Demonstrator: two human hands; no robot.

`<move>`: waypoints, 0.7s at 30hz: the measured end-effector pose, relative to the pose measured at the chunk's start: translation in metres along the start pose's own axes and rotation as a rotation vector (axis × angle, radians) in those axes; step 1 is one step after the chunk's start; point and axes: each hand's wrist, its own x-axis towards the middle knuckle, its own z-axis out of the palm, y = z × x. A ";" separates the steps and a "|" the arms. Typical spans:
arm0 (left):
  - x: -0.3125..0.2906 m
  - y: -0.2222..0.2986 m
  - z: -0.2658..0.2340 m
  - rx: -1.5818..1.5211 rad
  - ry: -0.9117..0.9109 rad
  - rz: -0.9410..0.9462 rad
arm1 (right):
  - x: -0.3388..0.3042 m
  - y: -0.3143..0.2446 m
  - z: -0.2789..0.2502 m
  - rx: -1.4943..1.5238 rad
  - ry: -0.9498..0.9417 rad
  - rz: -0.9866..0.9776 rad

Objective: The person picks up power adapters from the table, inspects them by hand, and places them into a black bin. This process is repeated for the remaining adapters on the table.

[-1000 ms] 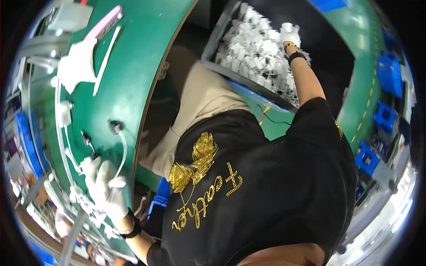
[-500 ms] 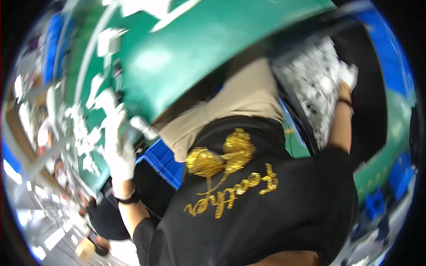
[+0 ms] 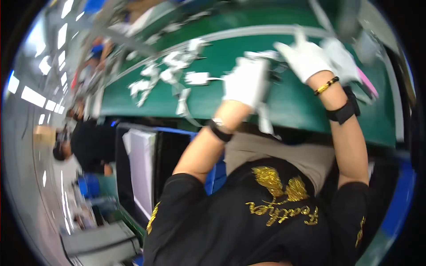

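Note:
My left hand point(image 3: 246, 82), in a white glove, is over the green bench, its fingers curled and smeared by motion. A white corded piece point(image 3: 265, 119), like a charger cable, hangs from beside its palm over the bench's front edge. Part of a white item point(image 3: 262, 55) shows past the fingertips, blurred. To the right, my gloved right hand point(image 3: 306, 57) is above the bench with thumb and fingers apart, nothing visible in it. Left of my left hand lies a white adapter block point(image 3: 197, 78) with a cord, near several tangled white corded pieces point(image 3: 171, 66).
A whitish plastic bag point(image 3: 341, 60) and a pink strip point(image 3: 368, 83) lie right of my right hand. A pale rail point(image 3: 248, 31) runs along the bench's far side. A black bin point(image 3: 124, 153) with white sheets stands lower left. Another person point(image 3: 93, 146) is beyond it.
My right hand has left the bin of silvery-white pieces at the right and come over the bench. The view has turned; my left hand still has the white corded piece beside it.

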 end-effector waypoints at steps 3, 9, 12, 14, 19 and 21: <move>-0.017 -0.010 0.015 -0.078 0.192 0.033 | 0.052 -0.003 0.027 -0.099 -0.185 0.111; -0.034 -0.030 0.017 -0.431 0.282 -0.024 | 0.079 -0.007 0.048 -0.198 -0.049 0.093; -0.040 -0.045 0.010 -0.548 0.337 -0.070 | 0.075 -0.027 0.039 -0.144 0.136 0.036; -0.053 -0.050 -0.010 -1.335 0.161 -0.091 | 0.075 -0.027 0.033 0.051 0.410 -0.158; -0.085 -0.058 -0.047 -2.259 0.143 -0.009 | 0.053 -0.067 -0.050 0.717 0.700 -0.600; -0.097 -0.060 -0.046 -2.181 0.176 -0.005 | 0.021 -0.076 -0.076 0.782 0.637 -0.707</move>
